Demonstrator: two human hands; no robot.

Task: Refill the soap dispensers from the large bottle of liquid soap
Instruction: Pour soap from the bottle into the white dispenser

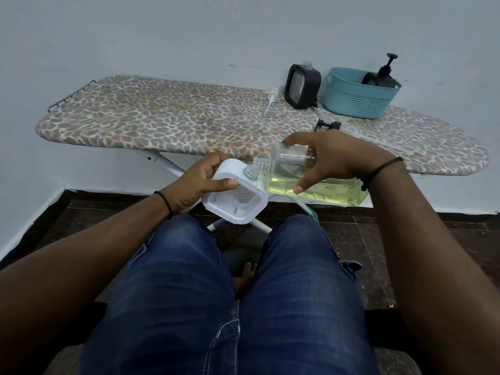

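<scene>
1. A seated person's right hand (328, 161) clasped the large bottle of liquid soap (311, 182), tipped nearly level over the lap, its open neck meeting the mouth of the white dispenser (234, 196)
2. The left hand (194, 182) gripped that dispenser, tilted towards the bottle
3. With two narrow necks barely aligned, any wobble risked yellow soap spilling onto the jeans (230, 293), or a sudden gush overflowing
</scene>
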